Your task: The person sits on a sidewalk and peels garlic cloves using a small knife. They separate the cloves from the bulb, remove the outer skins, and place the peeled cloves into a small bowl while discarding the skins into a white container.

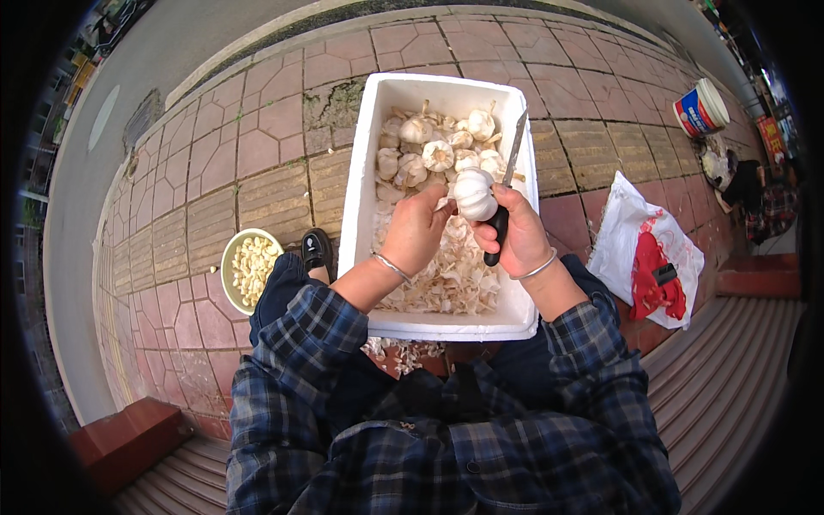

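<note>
A white foam box (pixel 440 327) stands before me, with whole garlic bulbs (pixel 417 131) in its far part and loose garlic skins (pixel 450 277) in its near part. Over it, my right hand (pixel 515 228) holds a knife (pixel 499 225) with a black handle, blade pointing away from me, and grips a white garlic bulb (pixel 475 194) beside the handle. My left hand (pixel 418 225) pinches a bit of skin at the bulb's left side. To the left, a pale green bowl (pixel 224 283) holds peeled garlic cloves (pixel 253 264).
On the tiled pavement at right lie a white woven sack (pixel 621 212) and a red cloth (pixel 650 277) with a small black object on it. Farther off stands a white bucket (pixel 713 103). Garlic skins (pixel 409 356) are scattered below the box's near edge. A black shoe (pixel 316 248) is beside the bowl.
</note>
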A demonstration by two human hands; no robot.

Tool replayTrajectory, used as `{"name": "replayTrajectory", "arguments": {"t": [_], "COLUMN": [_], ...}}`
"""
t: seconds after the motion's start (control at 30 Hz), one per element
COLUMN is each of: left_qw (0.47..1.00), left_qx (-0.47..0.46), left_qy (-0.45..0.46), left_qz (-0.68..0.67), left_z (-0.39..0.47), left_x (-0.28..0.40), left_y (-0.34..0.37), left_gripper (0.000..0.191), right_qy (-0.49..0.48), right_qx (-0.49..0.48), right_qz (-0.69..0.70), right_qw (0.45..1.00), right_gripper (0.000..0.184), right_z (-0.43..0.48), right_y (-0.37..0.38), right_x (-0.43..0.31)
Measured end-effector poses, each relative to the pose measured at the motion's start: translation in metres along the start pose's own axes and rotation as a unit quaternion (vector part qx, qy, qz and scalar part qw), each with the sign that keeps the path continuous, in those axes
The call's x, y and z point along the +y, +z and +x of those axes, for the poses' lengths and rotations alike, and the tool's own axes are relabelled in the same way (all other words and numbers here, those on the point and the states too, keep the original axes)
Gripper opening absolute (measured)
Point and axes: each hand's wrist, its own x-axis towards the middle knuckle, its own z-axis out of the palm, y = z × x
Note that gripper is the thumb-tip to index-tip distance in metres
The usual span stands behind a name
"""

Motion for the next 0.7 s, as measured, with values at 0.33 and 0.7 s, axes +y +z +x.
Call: {"name": "replayTrajectory", "arguments": {"t": [0.33,0.7], "left_qw": [0.996,0.881], "left_qx": [-0.016,-0.129], "left_qy": [0.019,-0.102], "left_qz": [-0.081,-0.444], "left_z": [0.003,0.005], "left_x": [0.012,0.017], "left_y": [-0.006,-0.014], "left_gripper": [0.074,0.052], "right_qy": [-0.041,-0.041], "right_qx": [0.145,0.111], "right_qz": [-0.326,-0.189], "right_qw": [0.933,0.975], "right_gripper": [0.035,0.014], "right_z": [0.006,0.008], "right_y": [-0.004,-0.003], "right_x": [-0.005,-0.005]}}
